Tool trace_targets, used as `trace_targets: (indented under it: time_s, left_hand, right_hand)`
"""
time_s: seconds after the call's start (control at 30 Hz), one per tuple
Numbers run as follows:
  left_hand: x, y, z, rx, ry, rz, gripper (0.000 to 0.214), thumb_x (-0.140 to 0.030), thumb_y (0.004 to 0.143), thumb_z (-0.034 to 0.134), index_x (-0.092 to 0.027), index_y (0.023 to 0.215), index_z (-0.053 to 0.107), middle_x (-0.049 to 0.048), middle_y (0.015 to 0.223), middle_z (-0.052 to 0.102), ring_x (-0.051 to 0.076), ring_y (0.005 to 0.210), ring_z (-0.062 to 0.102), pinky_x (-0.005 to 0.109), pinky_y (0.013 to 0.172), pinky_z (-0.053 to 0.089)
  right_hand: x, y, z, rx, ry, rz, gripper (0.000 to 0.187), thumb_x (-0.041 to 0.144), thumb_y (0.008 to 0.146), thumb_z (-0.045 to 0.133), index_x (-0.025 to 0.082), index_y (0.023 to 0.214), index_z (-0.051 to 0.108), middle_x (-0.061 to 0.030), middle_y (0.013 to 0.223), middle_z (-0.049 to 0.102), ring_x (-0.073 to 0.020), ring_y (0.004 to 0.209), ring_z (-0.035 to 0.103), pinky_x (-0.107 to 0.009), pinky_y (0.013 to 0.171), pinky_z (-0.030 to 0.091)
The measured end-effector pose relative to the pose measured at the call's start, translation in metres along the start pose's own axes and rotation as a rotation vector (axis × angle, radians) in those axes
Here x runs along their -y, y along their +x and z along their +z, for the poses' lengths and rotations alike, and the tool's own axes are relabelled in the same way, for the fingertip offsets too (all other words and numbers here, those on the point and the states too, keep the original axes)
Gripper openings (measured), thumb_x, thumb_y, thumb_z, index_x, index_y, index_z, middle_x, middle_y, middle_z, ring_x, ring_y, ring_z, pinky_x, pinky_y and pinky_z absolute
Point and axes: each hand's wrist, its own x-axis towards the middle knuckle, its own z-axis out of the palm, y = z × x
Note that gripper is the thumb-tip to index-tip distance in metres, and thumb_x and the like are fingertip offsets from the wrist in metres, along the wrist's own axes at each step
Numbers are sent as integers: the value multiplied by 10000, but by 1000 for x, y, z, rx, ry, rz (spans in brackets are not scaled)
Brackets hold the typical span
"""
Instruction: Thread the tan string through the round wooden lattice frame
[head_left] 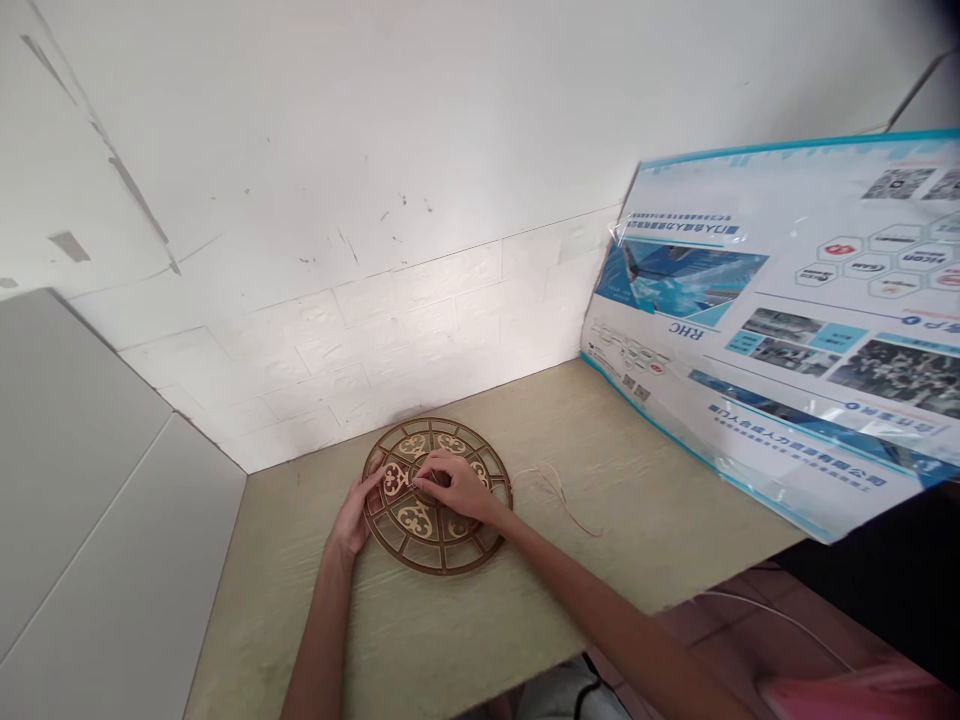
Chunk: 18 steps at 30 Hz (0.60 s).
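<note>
Left hand [356,510]: clamped on the disc's left rim, thumb above, fingers beneath. Disc [415,519]: over the table [285,600], near the wall [420,320]; looks light, stiff, smooth; openwork probably fragile, outer rim the safest hold. Right hand [454,485]: fingertips pinched together near disc's centre; can't tell on what. Cord [561,494]: beyond right rim, thin, likely limp.

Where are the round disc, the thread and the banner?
Round disc [415,520], head view: lower-left scroll ornament.
Thread [562,494], head view: middle of its length.
Banner [781,326], head view: small photo near its middle.
</note>
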Motion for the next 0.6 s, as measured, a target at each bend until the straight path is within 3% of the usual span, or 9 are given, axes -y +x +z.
trace_targets:
  time_s: [0.3,0.6]
  left_hand:
    - [0,0,4,-23,-12,-4,529,-169,813,643,-161,1325,508,102,1149,684,180,909,691,266,820,547]
    - [-2,-3,7,-19,-5,-7,486,-171,825,628,-161,1301,531,102,1162,678,182,928,688,261,815,551]
  right_hand:
    - [-3,2,-4,5,-85,35,120,219,828,567,189,714,587,-18,732,620,-169,725,555,-295,715,427]
    - [-7,-3,0,71,-106,-21,151,316,849,636,206,949,655,-33,931,686,-183,848,601,-312,795,451]
